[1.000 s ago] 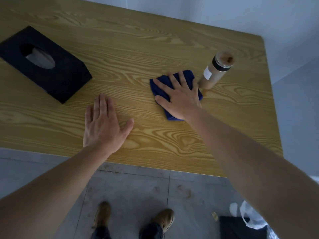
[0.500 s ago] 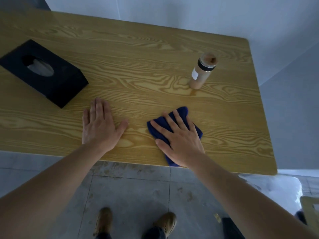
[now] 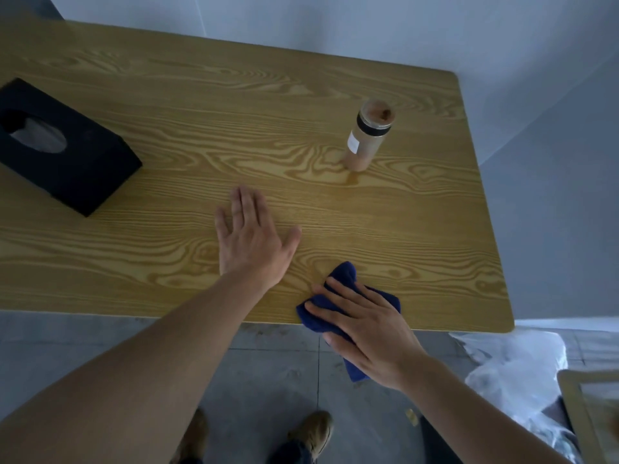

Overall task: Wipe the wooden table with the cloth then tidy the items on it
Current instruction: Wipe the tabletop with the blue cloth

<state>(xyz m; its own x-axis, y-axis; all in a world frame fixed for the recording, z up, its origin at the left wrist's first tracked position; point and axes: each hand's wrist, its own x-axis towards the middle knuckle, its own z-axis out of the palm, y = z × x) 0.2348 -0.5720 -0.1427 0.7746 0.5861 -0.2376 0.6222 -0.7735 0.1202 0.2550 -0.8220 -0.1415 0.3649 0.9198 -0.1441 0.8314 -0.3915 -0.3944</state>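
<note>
The wooden table (image 3: 234, 105) fills the upper part of the head view. A dark blue cloth (image 3: 345, 279) lies at the table's near edge, partly hanging past it. My right hand (image 3: 365, 326) presses flat on the cloth, fingers spread over it. My left hand (image 3: 251, 242) rests flat and open on the bare wood to the left of the cloth. A black tissue box (image 3: 63, 145) sits at the far left. A brown bottle (image 3: 368, 135) with a black band stands upright at the right.
A grey wall runs behind and to the right of the table. Below the near edge are a grey tiled floor and my shoes (image 3: 311, 433). Clear plastic (image 3: 522, 366) and a framed panel (image 3: 593, 413) lie at the lower right.
My right hand has dragged the cloth from beside the bottle back to the near edge. My left hand stays flat on the wood. The view has shifted, so the table sits higher.
</note>
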